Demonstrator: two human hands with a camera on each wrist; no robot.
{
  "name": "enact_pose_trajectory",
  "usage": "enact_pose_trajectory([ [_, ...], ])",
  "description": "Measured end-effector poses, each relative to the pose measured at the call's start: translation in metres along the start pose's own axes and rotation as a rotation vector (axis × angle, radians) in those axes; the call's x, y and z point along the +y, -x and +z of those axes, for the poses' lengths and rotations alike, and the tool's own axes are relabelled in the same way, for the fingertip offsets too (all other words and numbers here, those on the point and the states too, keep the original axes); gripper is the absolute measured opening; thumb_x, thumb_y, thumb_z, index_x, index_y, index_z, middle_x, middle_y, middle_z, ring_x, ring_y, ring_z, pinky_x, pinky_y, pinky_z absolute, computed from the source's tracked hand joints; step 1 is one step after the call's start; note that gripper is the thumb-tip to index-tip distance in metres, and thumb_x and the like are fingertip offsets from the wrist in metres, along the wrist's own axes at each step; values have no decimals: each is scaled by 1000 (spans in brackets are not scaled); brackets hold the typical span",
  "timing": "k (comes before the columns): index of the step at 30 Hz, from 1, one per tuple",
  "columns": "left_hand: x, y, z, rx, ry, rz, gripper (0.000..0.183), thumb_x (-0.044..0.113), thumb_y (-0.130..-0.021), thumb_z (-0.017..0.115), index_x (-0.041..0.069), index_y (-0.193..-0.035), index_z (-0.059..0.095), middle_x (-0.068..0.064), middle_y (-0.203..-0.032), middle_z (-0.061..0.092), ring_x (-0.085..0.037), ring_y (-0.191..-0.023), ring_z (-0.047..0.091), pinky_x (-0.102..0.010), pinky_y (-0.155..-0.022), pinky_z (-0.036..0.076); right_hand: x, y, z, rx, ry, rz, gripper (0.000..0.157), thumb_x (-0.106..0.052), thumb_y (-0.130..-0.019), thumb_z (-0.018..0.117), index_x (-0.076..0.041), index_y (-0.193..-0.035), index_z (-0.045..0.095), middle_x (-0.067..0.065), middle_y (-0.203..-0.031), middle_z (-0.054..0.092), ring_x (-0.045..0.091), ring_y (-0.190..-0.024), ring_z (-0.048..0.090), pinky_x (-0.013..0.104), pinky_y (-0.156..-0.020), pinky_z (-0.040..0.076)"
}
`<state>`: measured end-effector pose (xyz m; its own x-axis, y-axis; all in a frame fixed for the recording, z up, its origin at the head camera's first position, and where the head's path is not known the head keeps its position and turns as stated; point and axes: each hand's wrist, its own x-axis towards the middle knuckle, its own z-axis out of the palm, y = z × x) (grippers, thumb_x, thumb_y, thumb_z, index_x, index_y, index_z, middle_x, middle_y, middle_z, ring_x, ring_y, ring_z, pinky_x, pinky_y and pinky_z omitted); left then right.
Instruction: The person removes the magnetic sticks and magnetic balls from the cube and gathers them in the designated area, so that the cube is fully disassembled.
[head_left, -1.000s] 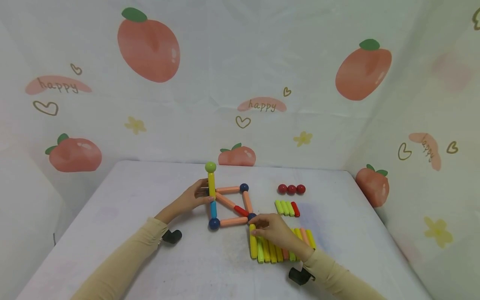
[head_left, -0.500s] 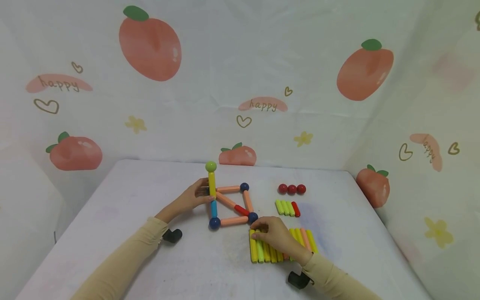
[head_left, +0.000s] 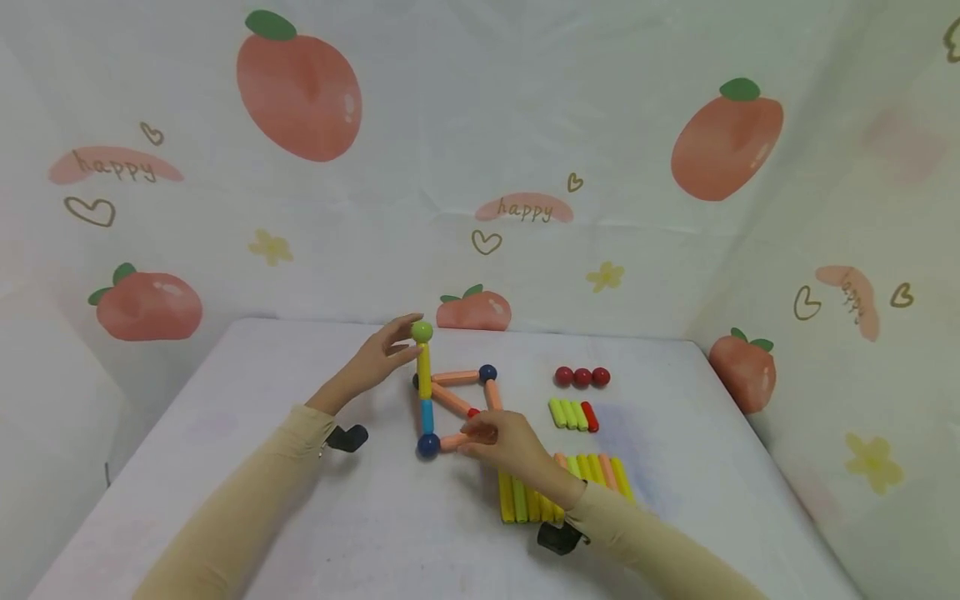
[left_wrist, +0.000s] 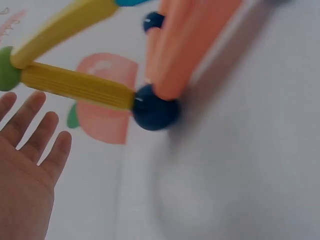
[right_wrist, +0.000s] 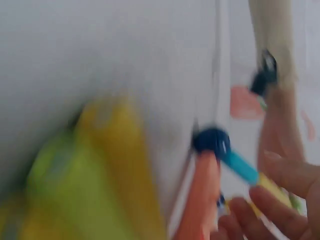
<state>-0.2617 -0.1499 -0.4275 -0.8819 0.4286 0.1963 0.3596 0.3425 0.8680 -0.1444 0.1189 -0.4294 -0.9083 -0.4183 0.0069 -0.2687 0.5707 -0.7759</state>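
- Left sleeve [head_left: 236, 504], long and beige, lightly creased
- Right sleeve [head_left: 660, 542], same plain beige, wrinkled near the cuff
- Left-wrist camera [head_left: 347, 438], small, black, stubby
- Right-wrist camera [head_left: 559, 538], black too
- Left hand [head_left: 372, 358] and right hand [head_left: 513, 446] bare

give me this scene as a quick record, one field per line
left hand: fingers spread, beside the green ball
right hand: by the near peach stick, contact unclear
structure: peach sticks and dark blue balls; yellow and blue sticks rise to the green ball
loose long sticks: side by side, partly hidden by the right arm
short sticks: three light green, one red
red balls: three, in a row
backdrop: white, printed fruit, "happy" lettering
hidden: near-right corner of structure
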Motion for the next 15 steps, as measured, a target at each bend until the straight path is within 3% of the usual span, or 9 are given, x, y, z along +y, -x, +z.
enact_pose_trajectory([
  [5,6,-12,-2,1,4,41,51,34,-102,54,23,-151,40,-12,-146,54,-36,-135,51,-55,-112,42,-6,-22,28,23,-46,57,31,-29,-86,78,-9,-108,71,5,-104,72,16,-92,65,24,-77,55],
  [11,0,-12,1,16,57,64,45,31,-103,52,14,-145,48,-16,-131,66,-31,-124,62,-52,-109,45,-10,-34,50,43,76,136,36,-37,-77,84,-11,-97,69,-2,-80,61,12,-76,50,20,-61,41],
  [15,1,-10,0,31,76,70,43,29,-102,54,15,-143,50,-16,-126,68,-28,-119,65,-49,-108,48,-13,-37,55,51,110,147,36,-38,-76,85,-12,-94,66,-4,-75,57,10,-69,50,20,-58,40],
])
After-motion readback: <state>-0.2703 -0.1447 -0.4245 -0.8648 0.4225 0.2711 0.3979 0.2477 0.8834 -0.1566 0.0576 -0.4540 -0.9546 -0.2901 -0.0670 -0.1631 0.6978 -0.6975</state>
